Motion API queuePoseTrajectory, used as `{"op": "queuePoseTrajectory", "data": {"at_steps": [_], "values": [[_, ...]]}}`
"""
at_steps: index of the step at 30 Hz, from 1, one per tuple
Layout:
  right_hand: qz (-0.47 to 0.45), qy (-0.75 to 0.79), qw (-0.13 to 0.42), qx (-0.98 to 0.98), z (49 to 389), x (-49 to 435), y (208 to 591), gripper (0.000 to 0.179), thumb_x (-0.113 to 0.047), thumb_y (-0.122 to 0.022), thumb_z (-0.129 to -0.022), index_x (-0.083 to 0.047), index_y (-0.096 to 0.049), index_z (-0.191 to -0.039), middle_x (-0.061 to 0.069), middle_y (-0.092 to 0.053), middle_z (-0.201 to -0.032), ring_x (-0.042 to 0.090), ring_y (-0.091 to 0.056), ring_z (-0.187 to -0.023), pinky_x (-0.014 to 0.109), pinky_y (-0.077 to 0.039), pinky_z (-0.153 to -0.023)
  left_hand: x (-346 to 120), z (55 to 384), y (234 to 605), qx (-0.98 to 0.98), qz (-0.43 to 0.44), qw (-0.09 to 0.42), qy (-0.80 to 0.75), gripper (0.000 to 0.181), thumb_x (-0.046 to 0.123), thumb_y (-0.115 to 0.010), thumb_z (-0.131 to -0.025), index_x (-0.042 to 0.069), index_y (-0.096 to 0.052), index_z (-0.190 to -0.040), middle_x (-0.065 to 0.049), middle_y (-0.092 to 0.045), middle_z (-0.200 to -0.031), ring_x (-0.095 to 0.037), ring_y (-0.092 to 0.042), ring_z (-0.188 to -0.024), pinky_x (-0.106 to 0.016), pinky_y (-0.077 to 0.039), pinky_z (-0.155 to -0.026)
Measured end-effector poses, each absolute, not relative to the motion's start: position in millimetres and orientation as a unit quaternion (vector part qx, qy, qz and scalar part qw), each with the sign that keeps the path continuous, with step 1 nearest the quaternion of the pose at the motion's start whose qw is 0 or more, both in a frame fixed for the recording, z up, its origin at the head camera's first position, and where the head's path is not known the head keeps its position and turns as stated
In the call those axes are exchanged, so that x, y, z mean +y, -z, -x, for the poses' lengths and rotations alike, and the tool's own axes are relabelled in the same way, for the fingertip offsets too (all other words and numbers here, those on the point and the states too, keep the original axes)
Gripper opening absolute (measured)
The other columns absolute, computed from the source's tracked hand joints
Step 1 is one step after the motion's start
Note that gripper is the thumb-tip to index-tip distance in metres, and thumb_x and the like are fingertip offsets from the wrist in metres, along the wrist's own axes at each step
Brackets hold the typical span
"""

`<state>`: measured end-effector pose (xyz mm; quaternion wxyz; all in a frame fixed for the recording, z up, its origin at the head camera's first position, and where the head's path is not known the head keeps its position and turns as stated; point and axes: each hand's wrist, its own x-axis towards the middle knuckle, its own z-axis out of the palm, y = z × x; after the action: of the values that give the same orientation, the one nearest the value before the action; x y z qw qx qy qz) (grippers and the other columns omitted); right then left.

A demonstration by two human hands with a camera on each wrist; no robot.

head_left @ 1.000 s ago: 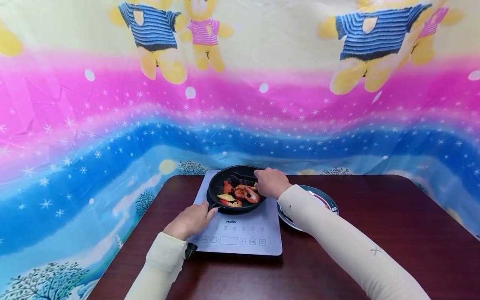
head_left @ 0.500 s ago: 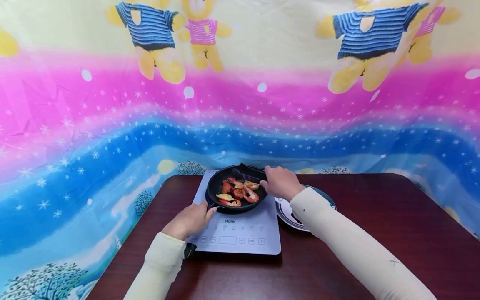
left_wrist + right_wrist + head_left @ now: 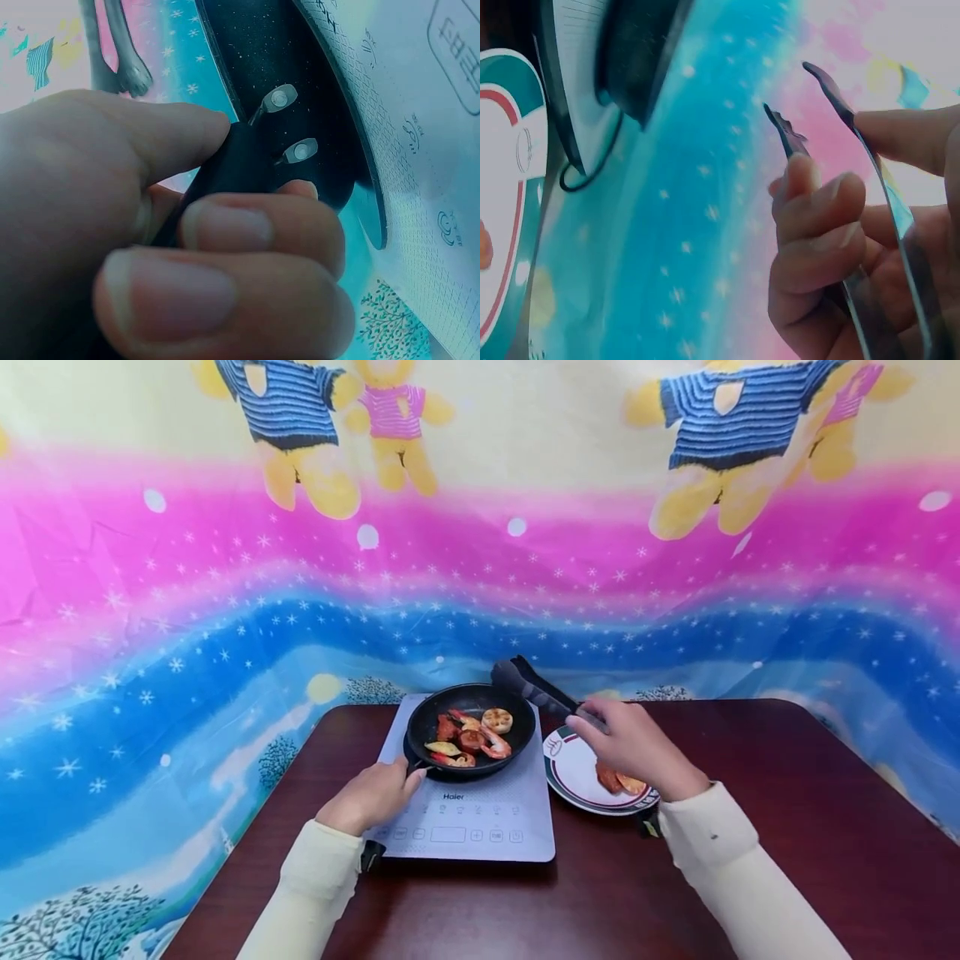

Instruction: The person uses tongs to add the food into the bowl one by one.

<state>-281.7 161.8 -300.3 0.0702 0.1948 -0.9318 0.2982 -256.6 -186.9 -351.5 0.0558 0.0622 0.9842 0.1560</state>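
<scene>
My left hand [image 3: 367, 797] grips the black handle [image 3: 240, 165] of a frying pan [image 3: 429, 714], fingers curled round it in the left wrist view. The pan sits on a white induction cooktop [image 3: 487, 850]. In it lie a shrimp [image 3: 497, 745], a round pale slice [image 3: 497, 720] with brown grill marks, a yellow piece [image 3: 442, 748] and several reddish pieces. My right hand [image 3: 637, 742] holds black tongs [image 3: 542, 693] raised at the pan's right, above the plate's far side. The right wrist view shows the tong tips apart with nothing between them.
A white plate [image 3: 562, 777] with a green and red rim stands right of the cooktop, partly behind my right hand. Browned food pieces [image 3: 611, 778] lie on it. A cable [image 3: 592, 180] loops by the cooktop. A patterned cloth [image 3: 480, 568] hangs behind the brown table [image 3: 787, 793].
My right hand has lifted the tongs out of the pan and moved right. The round slice now lies flat in the pan, and food on the plate has come into view. My left hand keeps its grip.
</scene>
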Motion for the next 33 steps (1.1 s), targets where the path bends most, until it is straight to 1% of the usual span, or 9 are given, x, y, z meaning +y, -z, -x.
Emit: {"op": "queuePoseTrajectory", "data": {"at_steps": [6, 13, 15, 18, 22, 24, 28, 30, 33], "values": [[-0.165, -0.278, 0.066, -0.944, 264, 196, 298, 0.043, -0.049, -0.062, -0.091, -0.012, -0.067, -0.111, 0.003, -0.059, -0.077, 0.018, -0.048, -0.064, 0.033, -0.042, -0.057, -187, 258, 351, 0.985, -0.063, 0.058, -0.151, 0.057, 0.04, -0.045, -0.102, -0.004, -0.044, -0.139, -0.02, -0.059, -0.121, -0.022, -0.059, -0.086, -0.042, -0.047, -0.074], [-0.172, -0.253, 0.07, -0.949, 255, 229, 289, 0.05, -0.054, -0.061, -0.09, -0.011, -0.066, -0.115, 0.004, -0.065, -0.096, 0.019, -0.057, -0.082, 0.037, -0.05, -0.069, -188, 257, 350, 0.985, -0.06, 0.063, -0.148, 0.058, 0.039, -0.045, -0.102, -0.004, -0.042, -0.141, -0.021, -0.058, -0.124, -0.023, -0.059, -0.09, -0.043, -0.048, -0.076], [-0.174, -0.25, 0.068, -0.95, 254, 237, 285, 0.05, -0.054, -0.061, -0.09, -0.012, -0.065, -0.116, 0.004, -0.065, -0.097, 0.019, -0.058, -0.083, 0.038, -0.051, -0.071, -188, 256, 350, 0.985, -0.059, 0.064, -0.147, 0.059, 0.039, -0.045, -0.102, -0.004, -0.041, -0.142, -0.022, -0.056, -0.127, -0.025, -0.06, -0.095, -0.044, -0.048, -0.079], [-0.173, -0.248, 0.053, -0.952, 252, 244, 281, 0.052, -0.054, -0.06, -0.09, -0.011, -0.063, -0.121, 0.003, -0.064, -0.092, 0.018, -0.057, -0.075, 0.036, -0.05, -0.066, -190, 255, 349, 0.986, -0.058, 0.063, -0.146, 0.06, 0.039, -0.044, -0.102, -0.005, -0.039, -0.143, -0.023, -0.053, -0.133, -0.029, -0.059, -0.107, -0.048, -0.047, -0.087], [-0.169, -0.243, 0.022, -0.955, 252, 251, 279, 0.056, -0.054, -0.06, -0.09, -0.009, -0.06, -0.124, 0.001, -0.062, -0.082, 0.016, -0.056, -0.067, 0.034, -0.049, -0.062, -190, 255, 348, 0.986, -0.057, 0.062, -0.146, 0.061, 0.039, -0.044, -0.102, -0.005, -0.038, -0.144, -0.023, -0.051, -0.135, -0.03, -0.058, -0.111, -0.049, -0.046, -0.089], [-0.169, -0.232, 0.001, -0.958, 253, 255, 280, 0.057, -0.053, -0.061, -0.09, -0.008, -0.06, -0.125, 0.0, -0.063, -0.082, 0.015, -0.058, -0.069, 0.037, -0.051, -0.065, -190, 256, 349, 0.986, -0.057, 0.064, -0.146, 0.061, 0.039, -0.043, -0.102, -0.005, -0.037, -0.144, -0.023, -0.051, -0.135, -0.031, -0.057, -0.112, -0.05, -0.046, -0.09], [-0.169, -0.203, -0.031, -0.964, 254, 265, 284, 0.059, -0.048, -0.064, -0.089, -0.001, -0.061, -0.126, 0.005, -0.068, -0.095, 0.016, -0.064, -0.078, 0.043, -0.054, -0.072, -189, 256, 350, 0.985, -0.06, 0.063, -0.148, 0.061, 0.039, -0.044, -0.102, -0.005, -0.038, -0.143, -0.024, -0.051, -0.136, -0.032, -0.056, -0.115, -0.051, -0.045, -0.092], [-0.167, -0.194, -0.04, -0.966, 255, 270, 287, 0.06, -0.046, -0.066, -0.089, 0.002, -0.061, -0.124, 0.006, -0.069, -0.098, 0.017, -0.064, -0.08, 0.045, -0.053, -0.072, -189, 257, 351, 0.985, -0.061, 0.062, -0.149, 0.06, 0.039, -0.044, -0.102, -0.005, -0.039, -0.143, -0.024, -0.051, -0.136, -0.033, -0.056, -0.116, -0.051, -0.045, -0.093], [-0.156, -0.191, -0.059, -0.967, 257, 275, 293, 0.06, -0.045, -0.067, -0.088, 0.004, -0.062, -0.123, 0.004, -0.068, -0.09, 0.017, -0.062, -0.077, 0.043, -0.052, -0.068, -187, 258, 351, 0.985, -0.062, 0.06, -0.149, 0.06, 0.039, -0.044, -0.102, -0.005, -0.04, -0.142, -0.023, -0.052, -0.134, -0.032, -0.057, -0.114, -0.051, -0.046, -0.092]]}}
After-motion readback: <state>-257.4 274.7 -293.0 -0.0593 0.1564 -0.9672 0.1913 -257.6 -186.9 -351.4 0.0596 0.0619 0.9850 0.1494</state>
